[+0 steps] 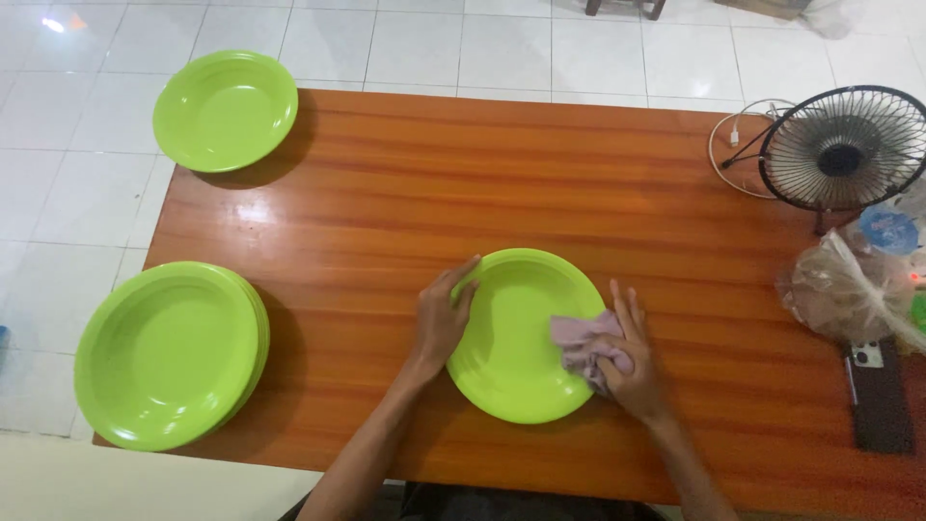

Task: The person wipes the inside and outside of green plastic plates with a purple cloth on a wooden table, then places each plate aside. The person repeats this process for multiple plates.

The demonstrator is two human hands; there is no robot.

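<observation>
My left hand (442, 323) steadies the rim of the green plate (516, 333) at the bench (405, 193) centre, fingers loosely curled on it, not clenched. My right hand (632, 362) has its grip around a pinkish cloth (584, 345), pressed on the plate's right side. I judge wiping is approx. mid-way for this plate. A stack of plates (169, 352) waits at left edge w/ one single plate (225, 109) at far left corner. Fan (841, 147), plastic bag (849, 289) sit at right, well apart; nothing blocks me.

Lime-green plates (526, 333), pinkish-mauve cloth (582, 342), orange-brown striped wooden table (540, 174), black fan (844, 145).
</observation>
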